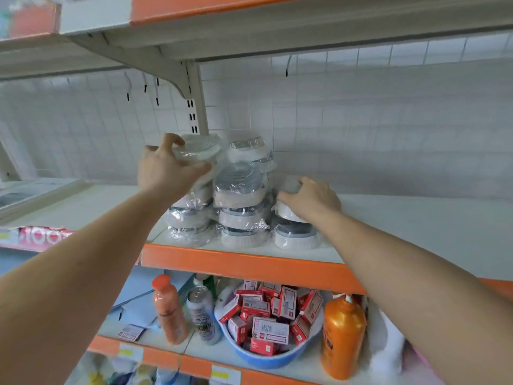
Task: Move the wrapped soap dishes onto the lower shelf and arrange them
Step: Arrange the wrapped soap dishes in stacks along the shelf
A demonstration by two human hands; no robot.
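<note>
Several plastic-wrapped round soap dishes, white with grey tops, are stacked in piles on a white shelf with an orange front edge point(249, 262). My left hand point(166, 168) grips the top wrapped dish point(198, 148) of the left pile, fingers curled over its rim. My right hand point(309, 200) lies over the top wrapped dish point(286, 212) of the right pile, fingers curled round its edge. The middle pile point(240, 190) stands between my hands, with one more dish point(248, 150) high behind it.
The shelf stretches bare to the right point(416, 223). Below it stand an orange-capped bottle point(168, 309), a can point(201, 312), a blue bowl point(266, 359) of red and white boxes, and an orange pump bottle point(342, 337). An upper shelf bracket point(177, 76) hangs above the piles.
</note>
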